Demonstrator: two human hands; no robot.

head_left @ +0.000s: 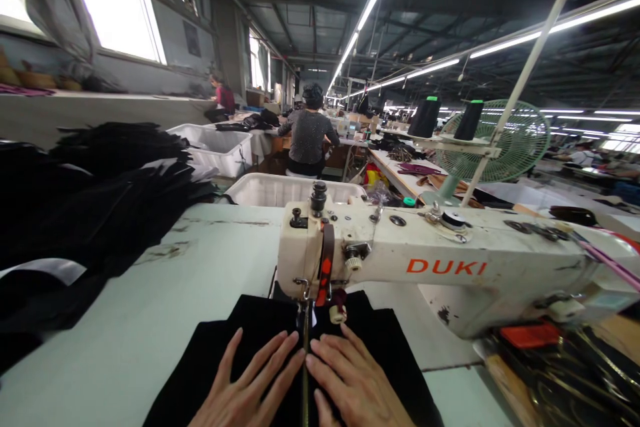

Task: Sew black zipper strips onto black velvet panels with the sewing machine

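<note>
My left hand [245,380] and my right hand [350,377] lie flat on black fabric [220,363], fingers spread, one on each side of the needle line. Neither hand grips the cloth. Between my fingertips runs a narrow vertical strip [305,373] with a yellowish edge, possibly a zipper or seam. It leads up under the presser foot [303,307] of a white DUKI sewing machine [440,267]. The foot and needle area is partly hidden by the machine's head.
A heap of black cut fabric [110,193] lies on the pale green machine table [125,327] to my left. White plastic bins [295,190] stand behind the machine. Black thread cones [425,117] and a green fan [495,140] stand at the right. A co-worker [307,137] sits beyond.
</note>
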